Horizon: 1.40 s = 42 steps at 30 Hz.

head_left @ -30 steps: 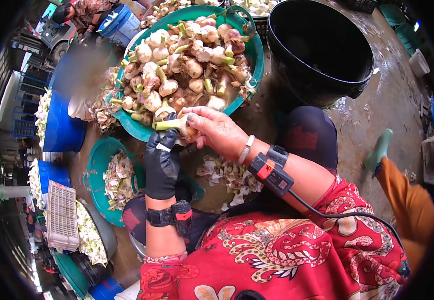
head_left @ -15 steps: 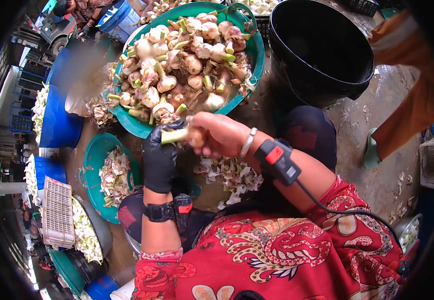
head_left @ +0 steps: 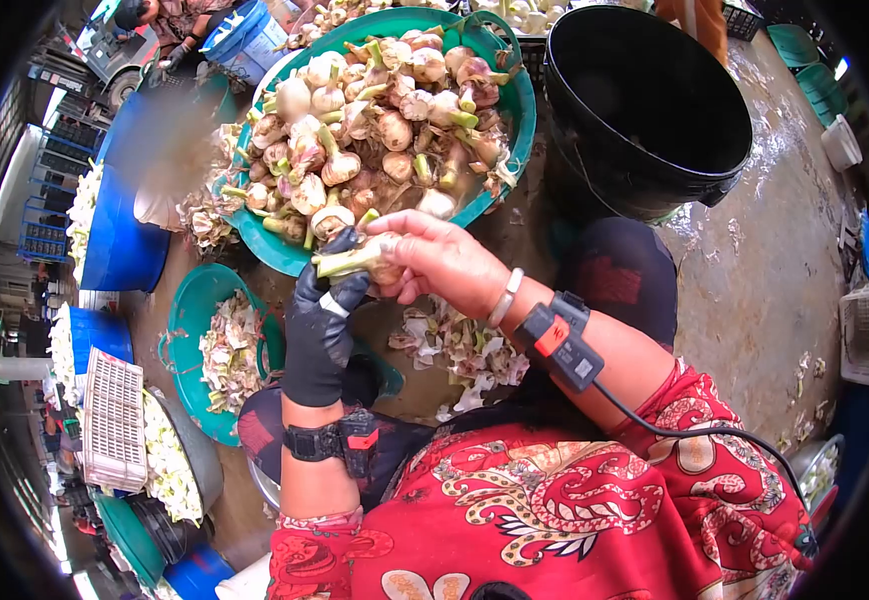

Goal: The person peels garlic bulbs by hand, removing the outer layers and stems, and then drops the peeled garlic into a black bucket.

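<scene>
In the head view, my left hand, in a black glove with a pale band on one finger, grips a garlic bulb by its thick pale-green stalk. My bare right hand, a bangle on its wrist, closes its thumb and fingers around the bulb end, hiding much of it. Just beyond both hands is a wide green basin heaped with unpeeled garlic bulbs with cut stalks. Below my right hand, loose garlic skins lie on the floor between my knees.
A big black bucket stands right of the basin. A smaller green basin holds skins at left. Blue tubs of peeled garlic and a pale crate line the left side. Another person sits at the upper left.
My left hand has turned, showing more of its fingers around the stalk. My right hand has shifted slightly over the bulb. The person in orange trousers has moved away towards the top right.
</scene>
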Available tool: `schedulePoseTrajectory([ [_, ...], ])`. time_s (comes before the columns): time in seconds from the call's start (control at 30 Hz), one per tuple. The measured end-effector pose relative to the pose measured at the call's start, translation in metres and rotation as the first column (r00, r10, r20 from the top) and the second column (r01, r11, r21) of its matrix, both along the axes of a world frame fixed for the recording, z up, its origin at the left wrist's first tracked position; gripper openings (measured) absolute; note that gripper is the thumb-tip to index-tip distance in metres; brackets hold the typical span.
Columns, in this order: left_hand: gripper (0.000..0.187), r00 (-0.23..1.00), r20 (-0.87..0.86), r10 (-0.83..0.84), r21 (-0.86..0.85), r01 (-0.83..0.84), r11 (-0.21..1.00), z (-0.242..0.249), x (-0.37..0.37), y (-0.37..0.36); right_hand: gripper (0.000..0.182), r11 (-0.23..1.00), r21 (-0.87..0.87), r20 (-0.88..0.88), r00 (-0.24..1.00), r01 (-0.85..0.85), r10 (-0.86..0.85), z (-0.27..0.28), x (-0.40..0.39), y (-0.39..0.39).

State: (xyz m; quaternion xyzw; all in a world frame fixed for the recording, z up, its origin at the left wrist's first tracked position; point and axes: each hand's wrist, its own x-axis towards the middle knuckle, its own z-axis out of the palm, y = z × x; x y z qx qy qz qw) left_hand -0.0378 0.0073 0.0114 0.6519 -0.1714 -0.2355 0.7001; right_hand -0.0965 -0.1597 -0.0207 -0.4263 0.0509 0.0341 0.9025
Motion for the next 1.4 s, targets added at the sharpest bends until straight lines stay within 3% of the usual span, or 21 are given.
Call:
schedulePoseTrajectory([
  [0.03, 0.030, 0.999, 0.047, 0.014, 0.029, -0.016, 0.999, 0.001, -0.001, -0.002, 0.031, 0.988, -0.149, 0.067, 0.998, 0.030, -0.020, -0.002, -0.001, 0.003],
  [0.1, 0.029, 1.000, 0.012, 0.013, 0.044, -0.013, 0.999, -0.003, 0.005, -0.001, 0.039, 0.978, -0.206, 0.107, 0.994, 0.034, -0.012, -0.003, -0.003, 0.001],
  [0.13, 0.027, 0.998, 0.065, 0.014, 0.020, -0.015, 1.000, -0.005, 0.005, -0.003, 0.043, 0.845, -0.473, 0.318, 0.943, 0.251, -0.103, -0.004, -0.002, 0.002],
  [0.17, 0.026, 0.993, 0.117, 0.018, -0.006, -0.017, 1.000, -0.004, 0.004, -0.005, 0.048, 0.604, -0.637, 0.528, 0.842, 0.479, -0.110, -0.004, -0.002, 0.001],
  [0.2, 0.025, 0.999, -0.005, 0.050, -0.042, -0.050, 0.998, 0.000, 0.000, -0.008, 0.055, 0.732, -0.591, 0.408, 0.908, 0.338, -0.089, -0.007, -0.001, 0.000],
  [0.23, 0.022, 0.923, 0.381, -0.043, 0.201, -0.038, 0.979, 0.003, 0.000, -0.006, 0.055, 0.743, -0.577, 0.396, 0.912, 0.338, -0.107, -0.006, -0.002, -0.001],
  [0.3, 0.022, 0.864, 0.498, -0.072, 0.287, -0.086, 0.954, 0.006, 0.000, -0.006, 0.052, 0.666, -0.550, 0.542, 0.822, 0.504, -0.174, -0.011, 0.000, 0.000],
  [0.37, 0.021, 0.939, 0.342, 0.033, 0.212, -0.111, 0.971, -0.002, 0.003, -0.010, 0.049, 0.874, -0.359, 0.353, 0.914, 0.329, -0.199, -0.011, -0.001, 0.002],
  [0.43, 0.022, 0.989, 0.121, 0.083, 0.026, -0.087, 0.996, -0.002, 0.003, -0.018, 0.048, 0.941, -0.230, 0.258, 0.948, 0.250, -0.188, 0.002, -0.005, 0.000],
  [0.5, 0.026, 1.000, -0.006, 0.025, -0.107, -0.025, 0.994, 0.003, 0.003, -0.023, 0.050, 0.920, -0.308, 0.194, 0.963, 0.242, -0.188, 0.004, -0.003, -0.004],
  [0.57, 0.028, 0.999, -0.003, 0.038, -0.208, -0.038, 0.977, 0.007, 0.002, -0.030, 0.049, 0.796, -0.527, 0.207, 0.953, 0.298, -0.220, 0.028, -0.009, -0.007],
  [0.73, 0.026, 0.997, 0.062, -0.037, -0.204, 0.049, 0.978, 0.017, 0.002, -0.023, 0.048, 0.761, -0.566, 0.232, 0.947, 0.318, -0.223, 0.045, -0.020, 0.001],
  [0.8, 0.025, 0.992, 0.111, -0.058, -0.180, 0.078, 0.981, 0.017, 0.001, -0.016, 0.047, 0.892, -0.365, 0.211, 0.957, 0.268, -0.201, 0.033, -0.020, 0.004],
  [0.9, 0.024, 0.992, 0.117, -0.052, -0.158, 0.071, 0.985, 0.019, -0.003, -0.008, 0.045, 0.935, -0.259, 0.164, 0.965, 0.244, -0.207, 0.036, -0.021, 0.008],
  [1.1, 0.023, 0.994, 0.104, 0.033, -0.116, -0.020, 0.993, 0.021, 0.002, -0.004, 0.043, 0.899, -0.351, 0.187, 0.961, 0.260, -0.205, 0.048, -0.024, 0.025],
  [1.13, 0.021, 0.989, 0.139, 0.049, -0.066, -0.040, 0.997, 0.019, 0.003, -0.004, 0.042, 0.866, -0.391, 0.246, 0.942, 0.312, -0.228, 0.046, -0.023, 0.026],
  [1.17, 0.018, 0.983, 0.175, 0.061, -0.017, -0.059, 0.998, 0.019, 0.003, -0.004, 0.037, 0.849, -0.398, 0.173, 0.937, 0.348, -0.303, 0.050, -0.024, 0.032],
  [1.23, 0.017, 0.966, 0.253, 0.057, 0.084, -0.081, 0.993, 0.016, 0.003, -0.001, 0.038, 0.963, -0.268, -0.049, 0.998, 0.036, -0.050, 0.045, -0.019, 0.018],
  [1.27, 0.018, 0.937, 0.350, -0.011, 0.175, -0.053, 0.983, 0.008, 0.009, 0.002, 0.034, 0.998, -0.034, -0.257, 0.966, -0.043, 0.032, 0.049, -0.016, 0.021],
  [1.37, 0.019, 0.845, 0.521, -0.119, 0.256, -0.022, 0.966, 0.001, 0.010, 0.002, 0.031, 0.917, 0.196, -0.353, 0.848, -0.346, 0.395, 0.054, -0.025, 0.006],
  [1.4, 0.018, 0.830, 0.524, -0.190, 0.295, 0.033, 0.955, 0.004, 0.005, 0.003, 0.031, 0.917, 0.201, -0.354, 0.847, -0.346, 0.397, 0.053, -0.027, 0.006],
])
